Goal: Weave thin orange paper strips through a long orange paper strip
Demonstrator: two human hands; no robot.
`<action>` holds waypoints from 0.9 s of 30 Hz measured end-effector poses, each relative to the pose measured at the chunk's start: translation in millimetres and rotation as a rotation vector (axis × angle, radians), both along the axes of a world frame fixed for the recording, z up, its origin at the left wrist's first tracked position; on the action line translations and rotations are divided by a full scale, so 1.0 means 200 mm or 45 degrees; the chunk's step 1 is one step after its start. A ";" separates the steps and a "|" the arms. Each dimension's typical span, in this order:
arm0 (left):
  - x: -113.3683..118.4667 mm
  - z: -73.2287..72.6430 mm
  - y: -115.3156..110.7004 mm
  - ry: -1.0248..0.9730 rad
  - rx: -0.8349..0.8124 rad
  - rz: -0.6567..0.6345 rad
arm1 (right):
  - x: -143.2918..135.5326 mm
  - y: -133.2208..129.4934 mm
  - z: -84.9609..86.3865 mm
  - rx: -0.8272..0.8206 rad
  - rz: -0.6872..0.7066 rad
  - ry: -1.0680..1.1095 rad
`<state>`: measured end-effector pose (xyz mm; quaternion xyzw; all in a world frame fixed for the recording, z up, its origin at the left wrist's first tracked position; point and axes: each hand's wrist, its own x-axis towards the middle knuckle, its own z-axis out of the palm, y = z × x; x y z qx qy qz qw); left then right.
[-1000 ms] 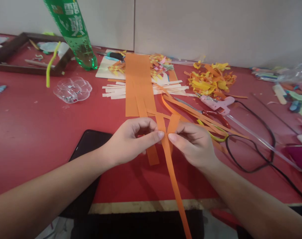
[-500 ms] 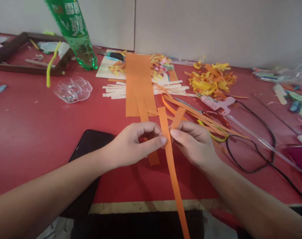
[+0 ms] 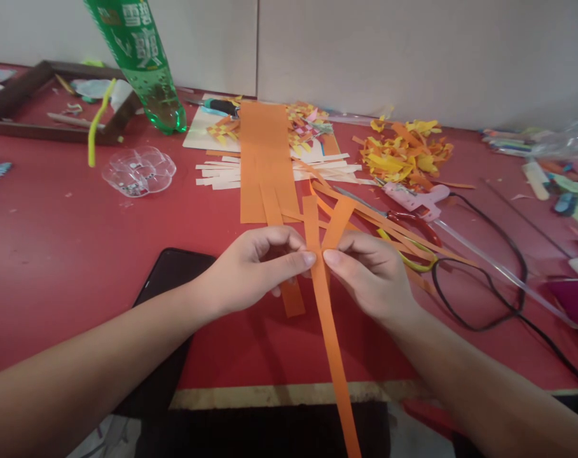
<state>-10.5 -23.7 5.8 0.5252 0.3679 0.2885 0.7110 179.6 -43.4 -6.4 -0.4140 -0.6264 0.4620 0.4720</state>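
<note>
My left hand (image 3: pixel 276 261) pinches a long orange paper strip (image 3: pixel 334 346) between thumb and fingers; its lower end hangs past the table's front edge. My right hand (image 3: pixel 367 270) is closed on a second orange paper strip (image 3: pixel 339 219), which slants up to the right. The two strips meet between my thumbs and spread in a V above them. Beneath my left hand another orange strip (image 3: pixel 293 300) lies on the table. Beyond it rests a wide orange paper sheet (image 3: pixel 264 146). Several more orange strips (image 3: pixel 388 226) lie behind my right hand.
A black phone (image 3: pixel 159 286) lies under my left forearm. Right of my hands are scissors (image 3: pixel 415 226), a pink glue gun (image 3: pixel 415 198) with a looping cord, and a pile of paper scraps (image 3: pixel 407 152). At the back left stand a green bottle (image 3: pixel 148 76) and a clear dish (image 3: pixel 140 172).
The right hand's strip has come in against the left hand's strip and turned more upright. Both hands have shifted slightly up, and the long strip has risen a little.
</note>
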 end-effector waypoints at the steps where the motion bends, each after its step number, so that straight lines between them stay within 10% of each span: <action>1: 0.00 0.00 0.00 0.003 -0.006 0.006 | 0.00 0.00 0.00 -0.001 -0.005 -0.004; 27: -0.01 0.00 0.00 0.090 0.056 -0.092 | 0.01 -0.01 0.00 -0.157 0.110 0.010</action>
